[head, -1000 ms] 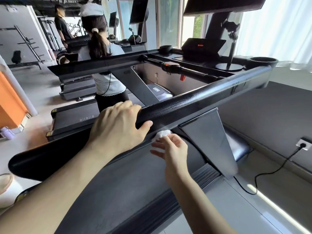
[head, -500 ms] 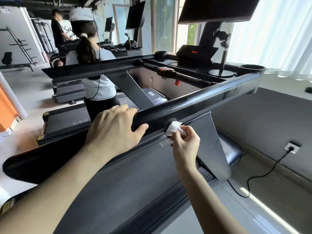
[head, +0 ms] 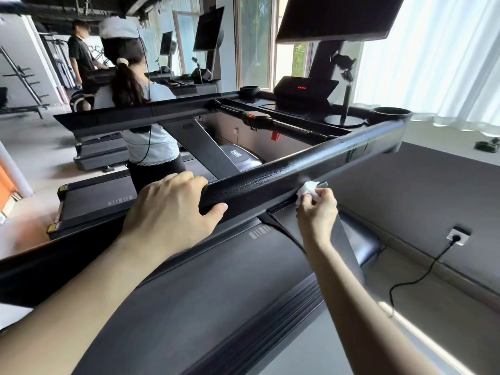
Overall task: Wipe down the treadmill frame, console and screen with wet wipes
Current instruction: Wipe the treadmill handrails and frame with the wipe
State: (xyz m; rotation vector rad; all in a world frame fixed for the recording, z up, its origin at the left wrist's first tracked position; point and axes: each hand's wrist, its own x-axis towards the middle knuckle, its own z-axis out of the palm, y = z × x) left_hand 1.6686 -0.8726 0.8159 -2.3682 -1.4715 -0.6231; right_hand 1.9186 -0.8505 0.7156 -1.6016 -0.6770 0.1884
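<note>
We stood in a bright gym hall with curtained windows and a row of treadmills. Our right hand (head: 316,212) pinched a crumpled white wet wipe (head: 307,190) in its curled fingers and held it against the lower edge of the black handrail (head: 297,163), just where the grey upright (head: 343,239) met it. Our left hand (head: 173,209) gripped the same handrail nearer to us, fingers over the top and thumb on the near face. Past the handrail's far end sat the console (head: 305,90) with red digits, the dark screen (head: 335,17) above it. Below the handrail lay the running belt (head: 216,280). Across the handrail another person (head: 146,125) stood on the next treadmill.
</note>
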